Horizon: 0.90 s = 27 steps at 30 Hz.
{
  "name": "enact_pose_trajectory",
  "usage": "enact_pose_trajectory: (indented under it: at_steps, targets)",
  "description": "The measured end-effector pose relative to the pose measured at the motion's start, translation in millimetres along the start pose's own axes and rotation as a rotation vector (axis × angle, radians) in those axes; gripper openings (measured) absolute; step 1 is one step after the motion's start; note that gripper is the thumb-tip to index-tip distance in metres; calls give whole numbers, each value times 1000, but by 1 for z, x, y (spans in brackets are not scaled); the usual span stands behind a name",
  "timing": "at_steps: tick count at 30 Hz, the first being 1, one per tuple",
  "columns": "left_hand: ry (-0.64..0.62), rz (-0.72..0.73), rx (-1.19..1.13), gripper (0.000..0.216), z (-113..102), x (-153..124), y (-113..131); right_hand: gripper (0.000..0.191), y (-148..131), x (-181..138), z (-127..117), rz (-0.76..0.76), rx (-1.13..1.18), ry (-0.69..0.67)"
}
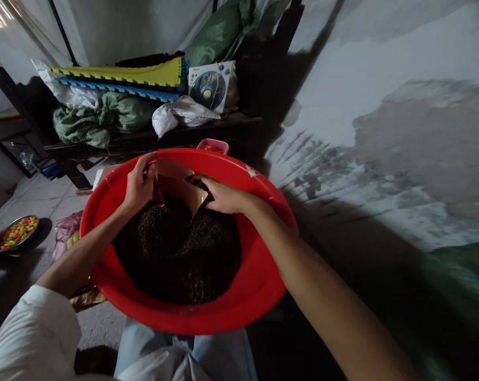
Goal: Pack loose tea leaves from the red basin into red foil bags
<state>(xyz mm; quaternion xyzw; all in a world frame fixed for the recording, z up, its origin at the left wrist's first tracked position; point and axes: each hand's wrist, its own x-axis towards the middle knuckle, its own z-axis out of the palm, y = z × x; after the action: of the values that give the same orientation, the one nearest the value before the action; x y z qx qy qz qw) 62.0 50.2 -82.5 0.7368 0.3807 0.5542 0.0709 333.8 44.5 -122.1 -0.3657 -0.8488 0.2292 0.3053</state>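
Observation:
A wide red plastic basin (259, 286) stands before my knees, with a heap of dark, loose, fine-grained stuff (195, 248) in it. Inside its far part is an open, bag-like thing (186, 191), tan and glossy on its curved side and dark red near my left hand. My left hand (141, 181), at the far left of the basin, is closed on its dark red edge. From the other side, my right hand (222, 196) grips near its tan edge, just over the dark stuff. The fingertips of the right hand are partly hidden.
Behind the basin, a dark bench (136, 135) bears sacks, yellow and blue foam mats (124, 74) and a white box fan (209, 90). A small pink tub (213, 144) peeks over the far rim. Left lies a metal bowl of colourful pieces (19, 232). A peeling wall (382, 132) rises right.

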Motion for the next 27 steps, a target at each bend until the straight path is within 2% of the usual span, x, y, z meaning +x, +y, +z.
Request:
enact_pose_trajectory:
  at_steps: [3,4,8,10,16,20,23,25,27]
  targets:
    - [43,25,35,42,-2,3,-2,71,-3,2,3,-63,-47,57]
    - [48,32,37,43,-3,4,-2,66,-3,3,3,-69,-65,75]
    - [23,48,6,48,-7,3,0,21,-5,6,4,-78,-85,133]
    - [5,51,-16,53,-9,3,3,14,-8,7,4,-99,-59,230]
    - [16,26,-137,58,-14,9,-2,25,-17,8,-4,-105,12,571]
    - [9,1,-205,59,-15,15,-13,30,-15,8,-7,-78,19,644]
    - [-2,-8,-278,51,-16,16,-8,29,-12,9,-5,-69,-7,688]
    - [-62,16,-316,49,-17,13,1,29,-8,10,-3,-54,-19,732]
    - [-183,55,-315,53,-17,9,11,29,-4,11,-1,-35,-20,767]
